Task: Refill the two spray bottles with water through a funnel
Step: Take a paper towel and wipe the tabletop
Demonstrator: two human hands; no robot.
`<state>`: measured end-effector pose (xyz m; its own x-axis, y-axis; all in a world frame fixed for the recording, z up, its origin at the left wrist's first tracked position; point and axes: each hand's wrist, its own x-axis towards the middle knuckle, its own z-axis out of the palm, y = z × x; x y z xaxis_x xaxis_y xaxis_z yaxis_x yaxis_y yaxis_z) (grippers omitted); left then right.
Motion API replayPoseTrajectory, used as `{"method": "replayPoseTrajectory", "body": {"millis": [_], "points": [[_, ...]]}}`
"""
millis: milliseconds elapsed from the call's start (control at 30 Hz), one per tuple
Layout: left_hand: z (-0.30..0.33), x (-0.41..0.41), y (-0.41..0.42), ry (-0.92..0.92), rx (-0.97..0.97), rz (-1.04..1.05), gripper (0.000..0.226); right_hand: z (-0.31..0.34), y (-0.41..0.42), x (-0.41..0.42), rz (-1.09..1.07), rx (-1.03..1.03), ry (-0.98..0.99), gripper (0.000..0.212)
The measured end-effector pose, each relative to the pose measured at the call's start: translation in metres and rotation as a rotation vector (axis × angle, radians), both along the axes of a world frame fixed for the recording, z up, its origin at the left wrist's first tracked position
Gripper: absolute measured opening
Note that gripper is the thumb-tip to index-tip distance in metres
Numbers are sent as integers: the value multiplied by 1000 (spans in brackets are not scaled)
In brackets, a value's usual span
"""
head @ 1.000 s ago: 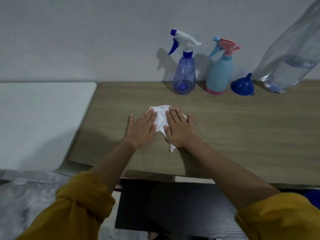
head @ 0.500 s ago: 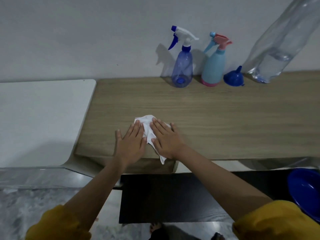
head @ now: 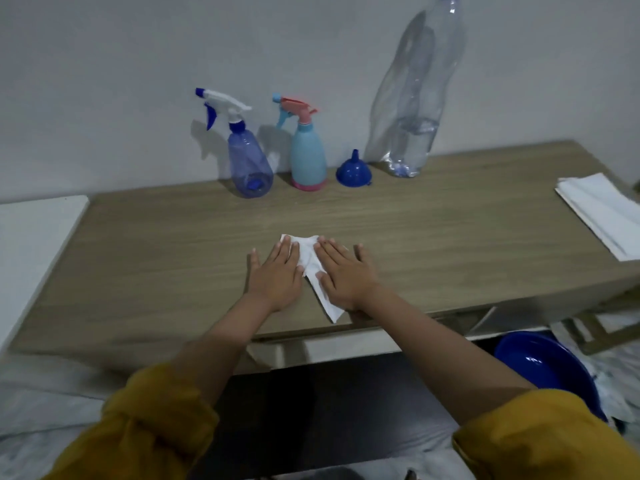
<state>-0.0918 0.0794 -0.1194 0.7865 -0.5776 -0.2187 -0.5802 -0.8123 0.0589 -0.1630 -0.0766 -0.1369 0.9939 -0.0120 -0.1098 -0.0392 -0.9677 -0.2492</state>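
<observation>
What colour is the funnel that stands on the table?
The funnel is dark blue, seen clearly in the head view, mouth down beside the light blue spray bottle.

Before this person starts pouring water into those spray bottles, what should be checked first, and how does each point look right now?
1. Hands free: not ok. The left hand and right hand both press flat on a white tissue.
2. Spray heads off: not ok. The clear blue spray bottle and the light blue spray bottle still wear their trigger heads.
3. Funnel ready: not ok. The blue funnel sits spout up on the table, not in a bottle.
4. Water available: ok. The large clear water bottle holds some water.
5. Water bottle cap off: cannot tell.
</observation>
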Motion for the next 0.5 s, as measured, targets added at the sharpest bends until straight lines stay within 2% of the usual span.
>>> {"method": "replayPoseTrajectory", "body": {"millis": [167, 500], "points": [[1, 6, -89, -20, 4, -23, 54, -1, -64, 1, 23, 23, -23, 61], [1, -33, -205, -1, 40, -116, 54, -1, -202, -53, -111, -18, 19, 58]]}}
